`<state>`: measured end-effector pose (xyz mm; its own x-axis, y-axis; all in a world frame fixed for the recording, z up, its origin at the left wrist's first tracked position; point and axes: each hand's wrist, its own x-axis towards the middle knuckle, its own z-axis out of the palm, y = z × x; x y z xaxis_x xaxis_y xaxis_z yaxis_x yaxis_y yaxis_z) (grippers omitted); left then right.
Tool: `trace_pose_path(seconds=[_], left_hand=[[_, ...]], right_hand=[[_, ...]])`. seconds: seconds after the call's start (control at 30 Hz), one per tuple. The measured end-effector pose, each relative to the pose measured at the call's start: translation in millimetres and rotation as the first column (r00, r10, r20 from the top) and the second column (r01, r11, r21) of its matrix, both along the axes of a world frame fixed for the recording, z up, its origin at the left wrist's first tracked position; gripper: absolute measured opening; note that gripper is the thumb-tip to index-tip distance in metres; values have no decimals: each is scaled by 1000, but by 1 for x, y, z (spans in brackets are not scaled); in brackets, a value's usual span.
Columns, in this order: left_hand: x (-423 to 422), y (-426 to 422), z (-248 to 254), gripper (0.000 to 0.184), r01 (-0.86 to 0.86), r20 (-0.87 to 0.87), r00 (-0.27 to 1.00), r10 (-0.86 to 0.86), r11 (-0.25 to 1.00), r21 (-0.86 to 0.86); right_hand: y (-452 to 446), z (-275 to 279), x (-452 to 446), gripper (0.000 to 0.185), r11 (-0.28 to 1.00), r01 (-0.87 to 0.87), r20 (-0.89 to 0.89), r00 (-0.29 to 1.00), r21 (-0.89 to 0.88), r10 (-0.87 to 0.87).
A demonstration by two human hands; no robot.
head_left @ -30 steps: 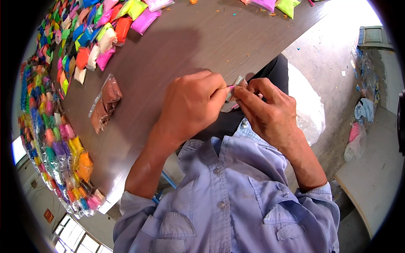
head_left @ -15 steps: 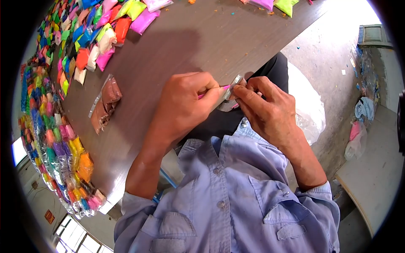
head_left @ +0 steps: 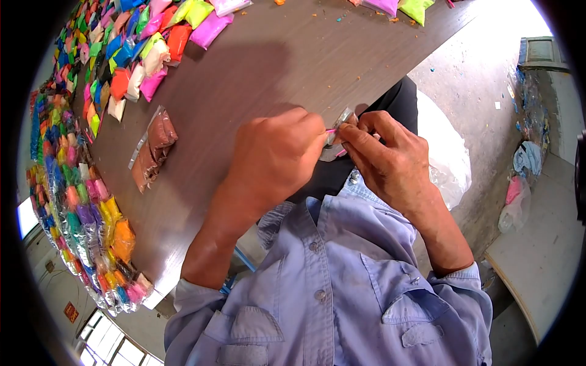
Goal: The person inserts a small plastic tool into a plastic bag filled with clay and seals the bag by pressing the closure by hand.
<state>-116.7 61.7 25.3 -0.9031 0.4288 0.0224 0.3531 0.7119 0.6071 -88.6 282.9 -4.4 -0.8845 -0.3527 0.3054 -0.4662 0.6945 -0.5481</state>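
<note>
My left hand is closed, its back turned up, with most of its fingers hidden. From its fingertips a thin pink strip reaches to a small silvery-clear plastic packet. My right hand pinches that packet between thumb and fingers, above my lap. A bit more pink shows beneath the packet, too small to make out. Left of my hands, a clear bag of brown clay-like stuff lies on the table.
Many small bright packets cover the far left of the dark table. Strings of packed colours line its left edge. A few packets lie at the far edge. A white plastic bag is on the right, beside my leg.
My left hand has rolled over, so its back faces up and hides more of the pink strip. My right hand and the packet have stayed nearly in place.
</note>
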Motion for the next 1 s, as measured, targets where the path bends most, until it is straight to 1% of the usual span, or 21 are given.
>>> trace_pose_path(seconds=[0.03,0.07,0.13,0.27,0.43,0.57,0.63,0.73,0.77,0.83,1.0], left_hand=[[0,1,0,10,35,-83,996,-39,998,-45],[1,3,1,10,35,-84,996,-39,998,-46],[1,8,4,12,81,-167,981,-97,992,-99],[-1,11,-4,15,106,-231,964,-132,987,-121],[-10,15,-10,15,151,-293,940,-173,984,-96],[-11,19,-16,15,147,-320,931,-173,984,-104],[-11,20,-17,15,140,-317,936,-151,988,-58],[-4,15,-14,16,128,-291,945,-148,988,-86],[-1,13,-13,16,131,-290,945,-151,988,-86],[7,8,-12,17,133,-274,948,-164,983,-125],[7,6,-7,15,153,-266,945,-192,975,-162]], right_hand=[[0,0,0,25,1000,-7,-9,1000,-4,7],[0,1,-1,25,1000,-7,-10,1000,-4,7],[1,3,-2,26,1000,-15,-9,1000,18,15],[-1,6,-2,27,1000,3,-7,1000,20,-3],[0,5,-2,24,1000,-12,-13,1000,9,12],[1,2,-1,22,1000,-2,-17,1000,23,2],[2,-2,-1,17,998,-17,-35,999,55,19],[1,0,-1,15,999,-9,-38,999,50,11],[2,0,-1,15,999,-6,-38,999,50,8],[1,1,-1,23,1000,5,-42,999,21,-4],[2,1,-1,23,1000,-9,-21,1000,10,10]])
